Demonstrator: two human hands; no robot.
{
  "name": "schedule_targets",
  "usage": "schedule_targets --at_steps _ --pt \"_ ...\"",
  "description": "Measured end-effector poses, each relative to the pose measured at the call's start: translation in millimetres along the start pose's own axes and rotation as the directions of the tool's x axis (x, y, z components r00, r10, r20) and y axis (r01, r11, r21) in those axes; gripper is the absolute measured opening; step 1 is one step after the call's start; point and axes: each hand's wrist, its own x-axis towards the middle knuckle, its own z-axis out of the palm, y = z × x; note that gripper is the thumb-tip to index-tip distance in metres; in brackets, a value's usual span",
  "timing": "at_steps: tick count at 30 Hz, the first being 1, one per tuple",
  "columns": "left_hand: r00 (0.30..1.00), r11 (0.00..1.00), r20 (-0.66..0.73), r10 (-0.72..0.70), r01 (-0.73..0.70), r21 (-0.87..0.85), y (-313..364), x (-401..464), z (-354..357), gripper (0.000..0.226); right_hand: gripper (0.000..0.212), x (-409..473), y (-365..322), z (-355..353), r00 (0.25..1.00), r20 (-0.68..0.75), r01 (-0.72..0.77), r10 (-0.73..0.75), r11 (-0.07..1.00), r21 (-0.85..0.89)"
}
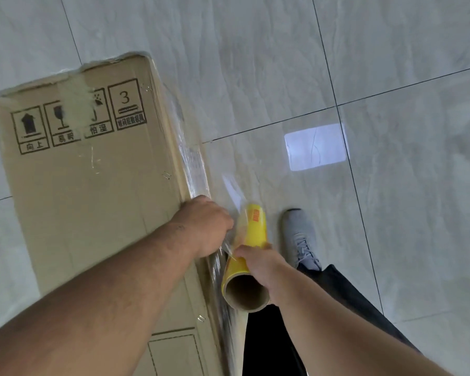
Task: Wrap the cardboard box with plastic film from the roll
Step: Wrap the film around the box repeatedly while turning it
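- At far left, the cardboard box [87, 169] lies flat on the tiled floor [255, 63], w/ printed handling symbols near its far end; it fills the left half of the view.
- Along the box's right long edge, plastic film [193, 164] already clings, wrinkled & shiny, running from about mid-edge down toward the near corner.
- Left hand [206, 223] sits at that right edge, fingers curled down over the side. Can't tell if the grip pinches film or just presses it to the cardboard, since the fingertips are hidden.
- Just beside it to the right, the roll [247, 256] w/ yellow label, hollow core facing the camera, tilted away; film runs off it to the box edge.
- Right hand [258, 267] has its grip closed around the roll's near half, thumb on top.
- Further right: a grey shoe [299, 234], dark trouser leg, bright window reflection on the tile.
- To do this step well, imo: keep the left hand anchoring film firmly at the edge, pull the roll out w/ steady tension so film stays flat, keep the roll parallel to the edge, overlap the prev. pass. Slack = wrinkles or film slipping off the corner.
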Motion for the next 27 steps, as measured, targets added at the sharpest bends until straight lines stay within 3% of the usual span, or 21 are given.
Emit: schedule_targets --at_steps 2,4,8,11,14,16,18,20,22,24,27 --pt "0.999 0.998 0.05 -0.017 0.014 0.064 5.6 -3.6 -4.8 0.03 0.113 2.4 -7.6 8.3 0.999 0.043 0.004 0.003 0.988 -0.153" --pt "0.996 0.991 0.081 -0.041 0.031 0.131 2.3 -9.4 -11.3 0.032 0.11 -1.4 -21.5 15.3 0.995 0.104 0.028 -0.002 0.966 -0.257" --pt "0.991 0.973 0.117 -0.068 0.04 0.228 1.4 -16.7 -11.6 0.028 0.091 5.6 -32.3 23.1 0.985 0.17 0.055 -0.002 0.95 -0.308" --pt "0.99 0.977 0.088 -0.113 0.095 0.19 10.6 -14.7 -8.1 0.03 0.097 8.8 -26.9 20.6 0.982 0.187 0.057 -0.004 0.959 -0.276" --pt "0.99 0.97 0.044 -0.132 0.12 0.211 12.7 -12.4 2.1 0.031 0.096 13.2 -0.6 13.1 0.984 0.147 -0.105 0.104 0.994 -0.002" --pt "0.992 0.964 0.021 -0.127 0.118 0.238 14.0 -11.3 6.0 0.033 0.085 15.4 18.8 12.5 0.945 0.28 -0.249 0.169 0.927 0.282" --pt "0.994 0.974 0.032 -0.104 0.095 0.203 16.9 -10.3 11.2 0.034 0.073 18.8 33.0 17.7 0.909 0.398 -0.322 0.124 0.816 0.48" --pt "0.997 0.985 0.035 -0.068 0.062 0.161 18.2 -10.5 14.5 0.032 0.072 21.0 38.9 19.5 0.915 0.393 -0.309 0.091 0.783 0.539" --pt "0.996 0.988 0.064 -0.064 0.054 0.143 19.9 -12.8 14.9 0.033 0.07 17.7 39.3 21.3 0.929 0.362 -0.266 0.078 0.82 0.506" --pt "0.989 0.986 0.109 -0.098 0.082 0.147 25.4 -13.9 16.5 0.04 0.072 13.2 40.0 25.8 0.965 0.249 -0.179 0.076 0.889 0.422" --pt "0.982 0.975 0.126 -0.138 0.112 0.194 33.9 -14.1 21.6 0.048 0.093 11.2 38.5 29.9 0.996 0.07 -0.071 0.053 0.954 0.29"
